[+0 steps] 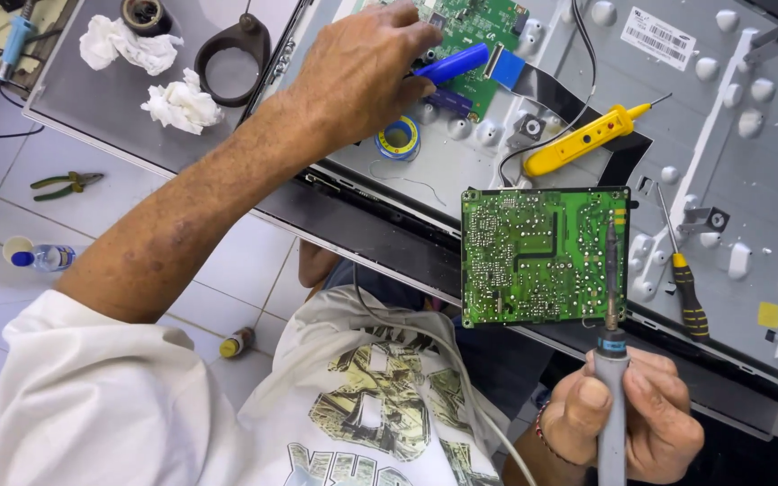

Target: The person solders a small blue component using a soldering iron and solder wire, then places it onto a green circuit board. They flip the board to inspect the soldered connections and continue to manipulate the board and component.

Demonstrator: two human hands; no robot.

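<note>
Reaching across the opened back of the flat-screen television panel (pixel 749 207), the left hand (pixel 362 72) closed its fingers around a blue plastic-handled tool (pixel 452 65) beside the small green main board (pixel 479 27) at the panel's top edge. The right hand (pixel 628 414) was wrapped in a fist around the grey handle of a soldering iron (pixel 611 360), whose tip rested over the square green circuit board (pixel 544 256) lying solder-side up on the panel. Judging by that board being out and flipped, removal seemed done, while soldering work and refitting looked still ahead. That board lay just beyond the right hand and well apart from the left. A yellow test pen (pixel 583 139), a yellow-and-black screwdriver (pixel 686 292) and a solder reel (pixel 398 138) sat nearby.
</note>
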